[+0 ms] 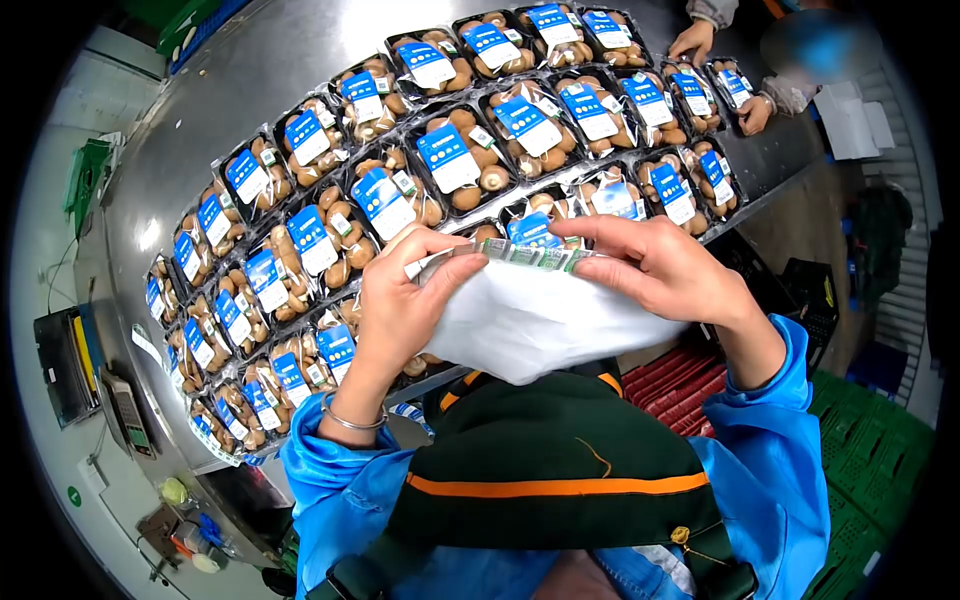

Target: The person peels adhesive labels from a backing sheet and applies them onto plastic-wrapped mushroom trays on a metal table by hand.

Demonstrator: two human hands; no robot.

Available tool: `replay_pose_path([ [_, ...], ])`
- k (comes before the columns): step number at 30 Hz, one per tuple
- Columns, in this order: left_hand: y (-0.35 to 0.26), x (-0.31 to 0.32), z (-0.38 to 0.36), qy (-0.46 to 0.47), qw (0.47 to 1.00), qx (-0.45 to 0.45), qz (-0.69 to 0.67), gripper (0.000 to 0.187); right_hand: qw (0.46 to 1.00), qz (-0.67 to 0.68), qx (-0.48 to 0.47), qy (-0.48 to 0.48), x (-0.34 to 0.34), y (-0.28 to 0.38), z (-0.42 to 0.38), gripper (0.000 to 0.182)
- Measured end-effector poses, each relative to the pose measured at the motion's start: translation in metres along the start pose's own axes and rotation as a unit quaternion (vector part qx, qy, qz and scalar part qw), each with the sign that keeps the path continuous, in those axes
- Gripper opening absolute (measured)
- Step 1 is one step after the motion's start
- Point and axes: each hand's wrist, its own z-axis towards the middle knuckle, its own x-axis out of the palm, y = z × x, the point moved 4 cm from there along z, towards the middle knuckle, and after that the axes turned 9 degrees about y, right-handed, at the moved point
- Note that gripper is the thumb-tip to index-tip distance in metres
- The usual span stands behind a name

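Observation:
Both of my hands hold a white sheet of labels [550,315] in front of my body. A row of small green-and-white labels runs along its upper edge, and the rest of the sheet bends down towards my apron. My left hand [400,300] pinches the left end between thumb and fingers. At the other end, the thumb and forefinger of my right hand [670,268] close around the label row. Just beyond the sheet lie black trays of brown mushrooms [462,160], wrapped in clear film with blue-and-white labels. Small square stickers show on several trays.
The trays stand in rows on a metal table [265,75]. At the far right, a co-worker's hands [757,115] touch trays. Red crates [685,385] and green crates [865,450] are low on the right. A scale [125,410] stands at the left.

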Motion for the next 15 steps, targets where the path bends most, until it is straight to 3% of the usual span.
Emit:
replay_pose_path([
  [1,-0.002,0.001,0.002,0.018,1.0,-0.007,-0.011,0.016,0.999,0.004,-0.036,0.005,0.0,0.0,0.001,0.032],
  [5,-0.014,0.013,0.013,0.053,0.989,0.137,0.005,0.021,0.988,-0.034,-0.15,0.021,-0.007,0.005,0.02,0.023],
  [8,-0.015,0.018,0.015,0.081,0.988,0.133,-0.012,0.026,0.985,-0.099,-0.14,-0.002,-0.004,0.005,0.017,0.022],
  [9,-0.022,0.019,0.016,0.067,0.991,0.112,0.018,0.018,0.978,-0.114,-0.166,-0.047,-0.003,0.003,0.014,0.022],
  [12,-0.012,0.023,0.016,0.025,0.995,-0.078,-0.048,0.013,0.947,-0.157,-0.233,-0.159,-0.004,-0.001,0.003,0.022],
  [15,-0.009,0.025,0.019,0.039,0.993,-0.103,-0.044,0.022,0.927,-0.186,-0.254,-0.205,-0.011,-0.005,-0.002,0.026],
])
